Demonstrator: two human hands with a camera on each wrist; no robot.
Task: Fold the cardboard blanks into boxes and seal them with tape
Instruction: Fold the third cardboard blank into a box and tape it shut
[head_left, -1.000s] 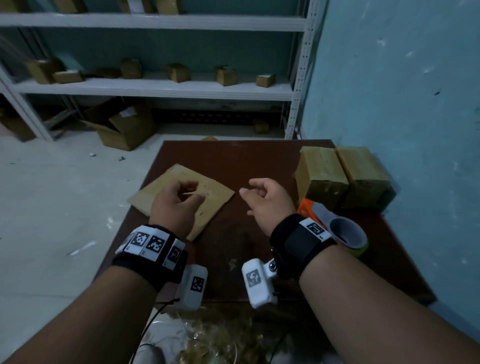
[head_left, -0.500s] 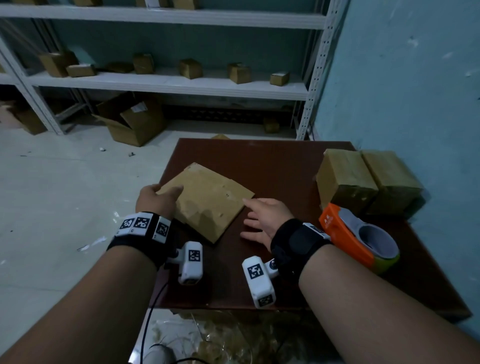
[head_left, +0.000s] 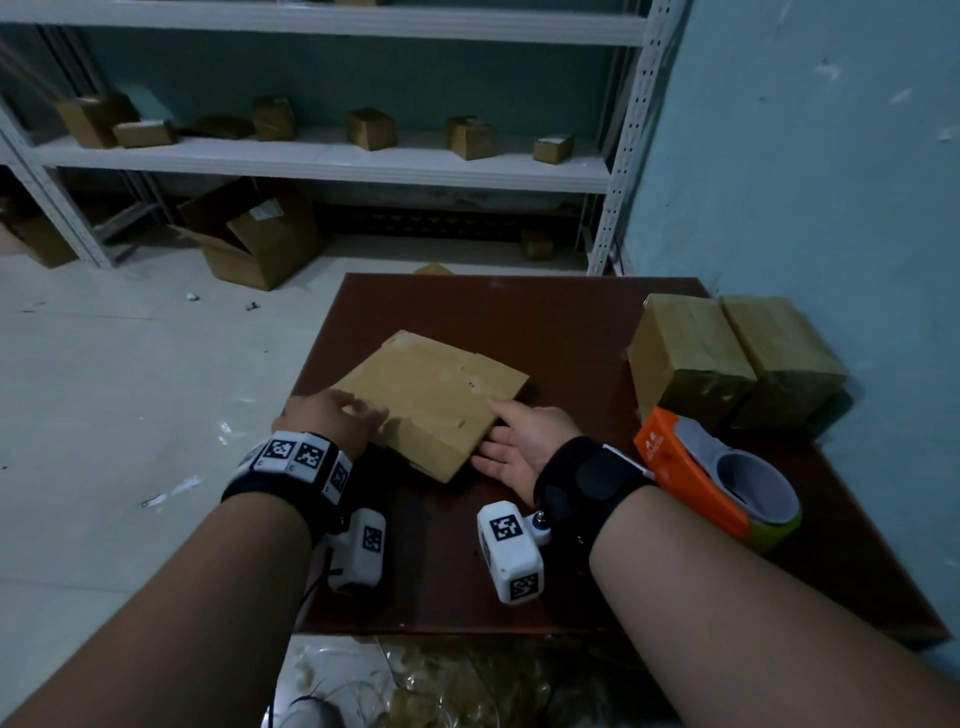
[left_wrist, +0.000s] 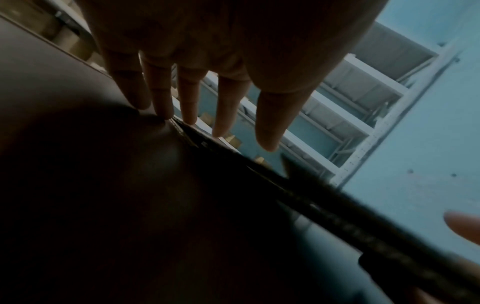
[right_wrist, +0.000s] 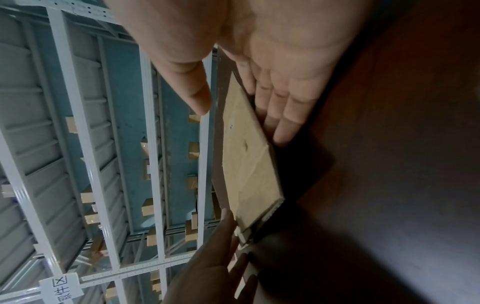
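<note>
A flat cardboard blank (head_left: 431, 395) lies on the brown table (head_left: 545, 317), left of centre. My left hand (head_left: 363, 410) rests at its near left corner with straight fingers (left_wrist: 166, 111) touching the edge. My right hand (head_left: 493, 431) is at the blank's near right edge, palm turned up. Its fingers (right_wrist: 280, 115) reach flat under the blank (right_wrist: 249, 164) and its thumb hovers just above. Neither hand grips it. An orange tape dispenser (head_left: 691, 467) lies just right of my right wrist.
Two folded boxes (head_left: 685, 358) (head_left: 779, 358) stand side by side at the table's right edge against the blue wall. White shelving (head_left: 322, 161) with small boxes stands beyond the table. An open carton (head_left: 260, 234) sits on the floor at the left.
Both hands went from loosely curled over the blank to straight-fingered. The left moved to the blank's left corner, and the right moved to its right edge and turned palm up.
</note>
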